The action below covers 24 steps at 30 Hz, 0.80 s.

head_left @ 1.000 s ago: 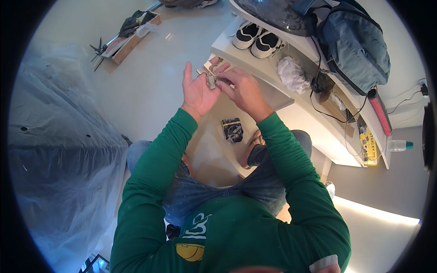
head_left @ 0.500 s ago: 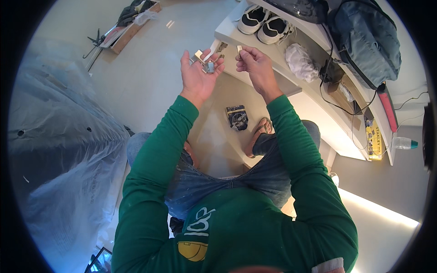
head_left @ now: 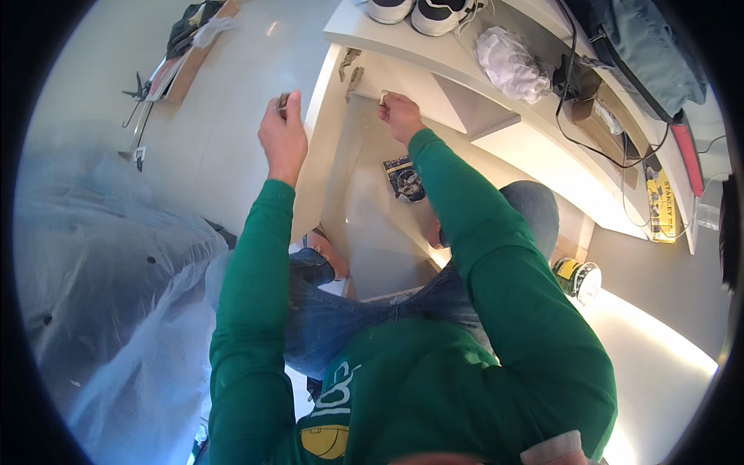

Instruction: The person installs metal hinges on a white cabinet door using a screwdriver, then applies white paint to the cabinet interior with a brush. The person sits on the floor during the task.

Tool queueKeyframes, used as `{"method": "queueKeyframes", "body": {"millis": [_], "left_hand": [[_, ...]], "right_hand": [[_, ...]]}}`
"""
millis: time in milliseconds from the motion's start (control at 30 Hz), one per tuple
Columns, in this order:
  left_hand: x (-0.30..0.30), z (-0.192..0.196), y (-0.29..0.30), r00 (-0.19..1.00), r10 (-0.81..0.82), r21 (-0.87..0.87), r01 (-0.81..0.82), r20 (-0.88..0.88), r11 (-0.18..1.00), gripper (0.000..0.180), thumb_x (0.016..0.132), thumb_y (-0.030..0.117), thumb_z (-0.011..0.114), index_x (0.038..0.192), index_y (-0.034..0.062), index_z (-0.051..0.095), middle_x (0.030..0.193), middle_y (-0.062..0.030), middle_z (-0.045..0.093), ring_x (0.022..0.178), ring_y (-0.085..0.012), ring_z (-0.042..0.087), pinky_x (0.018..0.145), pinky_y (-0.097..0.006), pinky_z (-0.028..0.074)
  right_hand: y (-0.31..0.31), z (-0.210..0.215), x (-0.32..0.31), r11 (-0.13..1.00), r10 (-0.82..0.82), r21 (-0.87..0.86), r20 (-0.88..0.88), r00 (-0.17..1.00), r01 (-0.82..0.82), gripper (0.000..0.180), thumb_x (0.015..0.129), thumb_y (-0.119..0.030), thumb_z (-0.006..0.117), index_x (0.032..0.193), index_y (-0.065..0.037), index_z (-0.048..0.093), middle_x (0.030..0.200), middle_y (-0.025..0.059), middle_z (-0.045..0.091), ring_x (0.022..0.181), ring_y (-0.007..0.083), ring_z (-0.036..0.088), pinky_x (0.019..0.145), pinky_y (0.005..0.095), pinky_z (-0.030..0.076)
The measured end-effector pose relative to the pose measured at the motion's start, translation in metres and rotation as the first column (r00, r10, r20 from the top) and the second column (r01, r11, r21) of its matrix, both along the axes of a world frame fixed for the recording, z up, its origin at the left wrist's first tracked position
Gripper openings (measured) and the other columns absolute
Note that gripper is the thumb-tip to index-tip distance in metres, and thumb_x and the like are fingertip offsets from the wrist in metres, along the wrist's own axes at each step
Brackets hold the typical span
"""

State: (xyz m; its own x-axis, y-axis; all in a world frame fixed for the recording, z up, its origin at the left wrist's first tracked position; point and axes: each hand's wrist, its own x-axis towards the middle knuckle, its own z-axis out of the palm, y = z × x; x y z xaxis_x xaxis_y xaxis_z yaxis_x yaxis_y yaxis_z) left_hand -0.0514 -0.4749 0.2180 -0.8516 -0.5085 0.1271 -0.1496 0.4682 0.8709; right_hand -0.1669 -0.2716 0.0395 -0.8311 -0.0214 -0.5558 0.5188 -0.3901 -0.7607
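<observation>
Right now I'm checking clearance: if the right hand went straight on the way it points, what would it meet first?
Probably the underside of the white shelf: the right hand already reaches up close beneath it, though depth is unclear.

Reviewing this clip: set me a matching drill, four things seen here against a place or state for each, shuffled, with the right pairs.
Things:
1. left hand
2. right hand
3. sneakers
4. tape roll

Places or states:
A. on the shelf top
B. closed around a small metal part
C. on the floor by the knee
D. fingertips at the white panel's upper edge

Pairs: 1-B, 2-D, 3-A, 4-C
</observation>
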Motion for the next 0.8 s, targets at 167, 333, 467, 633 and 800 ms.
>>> {"method": "queueKeyframes", "body": {"millis": [167, 333, 467, 633, 800], "left_hand": [[0.003, -0.023, 0.006, 0.999, 0.029, -0.15, -0.023, 0.035, 0.988, 0.032, 0.107, 0.031, 0.058, 0.106, 0.0003, 0.065, 0.085, -0.0157, 0.069, 0.073, -0.0259, 0.063, 0.071, -0.039, 0.051], [0.001, -0.029, 0.003, 0.999, 0.024, -0.241, -0.017, 0.027, 0.97, 0.03, 0.109, 0.029, 0.057, 0.109, 0.0008, 0.065, 0.082, -0.0122, 0.066, 0.068, -0.0191, 0.058, 0.067, -0.033, 0.05], [-0.004, -0.031, -0.009, 0.999, 0.018, -0.263, -0.026, -0.032, 0.964, 0.029, 0.11, 0.029, 0.056, 0.11, 0.0015, 0.065, 0.08, -0.0076, 0.062, 0.067, -0.0137, 0.052, 0.065, -0.028, 0.047], [-0.003, -0.028, -0.011, 0.995, 0.046, -0.127, -0.035, 0.088, 0.991, 0.032, 0.111, 0.031, 0.053, 0.11, 0.0021, 0.066, 0.08, -0.0015, 0.061, 0.067, -0.0102, 0.049, 0.063, -0.026, 0.044], [0.0, -0.027, 0.005, 0.999, 0.026, -0.006, -0.026, 0.038, 1.0, 0.034, 0.112, 0.033, 0.051, 0.109, 0.0016, 0.065, 0.076, 0.0021, 0.052, 0.068, -0.0068, 0.043, 0.061, -0.024, 0.039]], "right_hand": [[-0.028, -0.055, -0.038, 0.975, -0.083, -0.206, -0.006, 0.996, 0.08, 0.019, 0.101, -0.009, 0.062, 0.118, -0.001, 0.064, 0.096, 0.0087, 0.068, 0.076, 0.018, 0.065, 0.068, 0.031, 0.058], [-0.045, -0.08, -0.066, 0.952, -0.127, -0.27, 0.066, 0.99, 0.141, 0.024, 0.102, -0.005, 0.059, 0.125, 0.001, 0.06, 0.102, 0.0096, 0.065, 0.084, 0.0201, 0.064, 0.076, 0.0312, 0.057], [-0.049, -0.094, -0.073, 0.957, -0.122, -0.259, 0.04, 0.992, 0.128, 0.032, 0.101, -0.004, 0.059, 0.133, 0.001, 0.057, 0.102, 0.0099, 0.064, 0.085, 0.0211, 0.064, 0.077, 0.0313, 0.057], [-0.057, -0.102, -0.076, 0.918, -0.186, -0.339, 0.086, 0.979, 0.204, 0.03, 0.1, -0.003, 0.061, 0.129, 0.001, 0.06, 0.099, 0.0102, 0.067, 0.08, 0.0191, 0.064, 0.069, 0.0308, 0.055], [-0.068, -0.103, -0.086, 0.908, -0.181, -0.352, 0.158, 0.971, 0.226, 0.029, 0.104, -0.005, 0.055, 0.132, 0.001, 0.059, 0.109, 0.0111, 0.065, 0.092, 0.02, 0.062, 0.077, 0.0308, 0.055]]}}
